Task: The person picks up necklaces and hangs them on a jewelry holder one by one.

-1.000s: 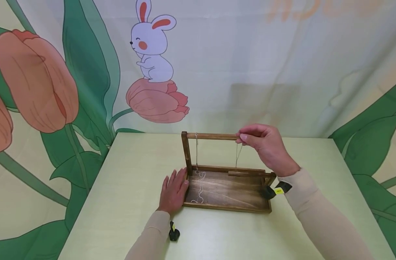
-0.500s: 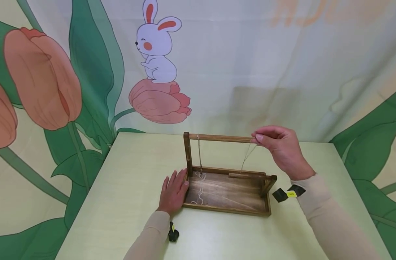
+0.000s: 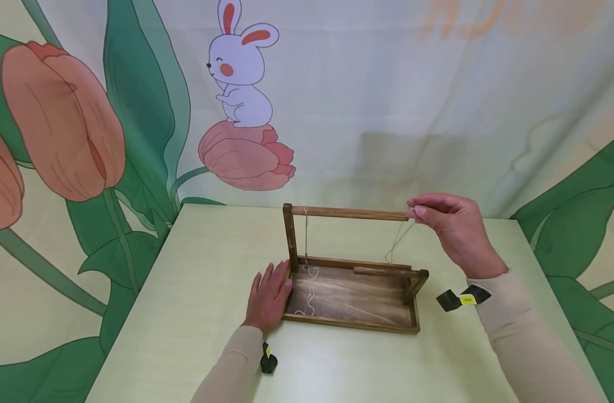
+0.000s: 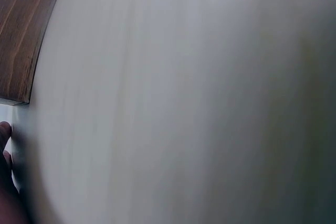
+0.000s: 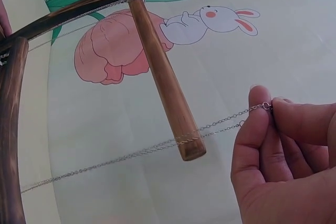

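One hung, one unsettled

The right hand (image 3: 450,229) pinches a silvery chain (image 5: 126,156) between thumb and forefinger; its strands cross the upper bar (image 3: 352,212) close to the free tip and slant down toward the tray (image 3: 357,324). The left hand (image 3: 268,298), fingers extended, rests against the tray's left side, grasping nothing. Judging by how things lie, a hanging chain (image 3: 306,235) is on the bar near the post (image 3: 289,238), and the lower bar (image 3: 382,271) shows none. What seems left is the pinched one, not yet let go
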Available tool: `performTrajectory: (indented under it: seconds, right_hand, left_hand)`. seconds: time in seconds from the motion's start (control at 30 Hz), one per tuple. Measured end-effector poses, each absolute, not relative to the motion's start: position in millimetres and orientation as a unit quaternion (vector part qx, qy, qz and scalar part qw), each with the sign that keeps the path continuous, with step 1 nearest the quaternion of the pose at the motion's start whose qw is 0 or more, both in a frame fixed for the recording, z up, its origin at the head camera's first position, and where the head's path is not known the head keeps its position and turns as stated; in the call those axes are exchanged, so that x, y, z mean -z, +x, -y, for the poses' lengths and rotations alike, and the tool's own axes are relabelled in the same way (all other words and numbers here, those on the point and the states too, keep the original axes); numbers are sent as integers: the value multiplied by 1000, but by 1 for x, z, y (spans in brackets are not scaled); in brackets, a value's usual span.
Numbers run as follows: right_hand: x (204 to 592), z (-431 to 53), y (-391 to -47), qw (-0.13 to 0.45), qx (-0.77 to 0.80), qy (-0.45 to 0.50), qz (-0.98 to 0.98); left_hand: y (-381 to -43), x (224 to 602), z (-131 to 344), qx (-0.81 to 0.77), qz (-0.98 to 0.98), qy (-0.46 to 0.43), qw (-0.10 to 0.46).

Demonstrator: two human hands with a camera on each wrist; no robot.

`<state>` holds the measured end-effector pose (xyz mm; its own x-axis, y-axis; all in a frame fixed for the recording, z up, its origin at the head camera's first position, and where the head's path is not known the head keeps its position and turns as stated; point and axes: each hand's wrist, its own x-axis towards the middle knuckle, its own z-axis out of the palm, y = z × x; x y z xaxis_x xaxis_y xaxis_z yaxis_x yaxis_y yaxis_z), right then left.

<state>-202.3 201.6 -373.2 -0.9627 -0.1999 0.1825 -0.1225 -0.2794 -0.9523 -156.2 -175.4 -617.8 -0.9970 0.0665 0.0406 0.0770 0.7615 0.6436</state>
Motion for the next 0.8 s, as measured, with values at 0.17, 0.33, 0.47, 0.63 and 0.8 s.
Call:
performTrajectory:
  seconds: [0.17,0.33,0.47,0.63,0.8]
  right_hand:
    - [372,-206,-202,20,792,-130,-596]
    - [372,-208,-202,26,793,-125,-596]
    - [373,-209,-203,29,788,-116,-604]
    - [376,-207,-206,34,785,-105,-610]
    - [379,-204,-207,44,778,-95,-620]
  left_hand:
    - [-156,617,176,345,938,-40,7]
    - [-157,619,176,338,940,-45,8]
    - [-157,620,177,339,939,-45,9]
    - [-156,619,176,343,938,-43,11]
    - [-156,618,176,346,937,-43,15]
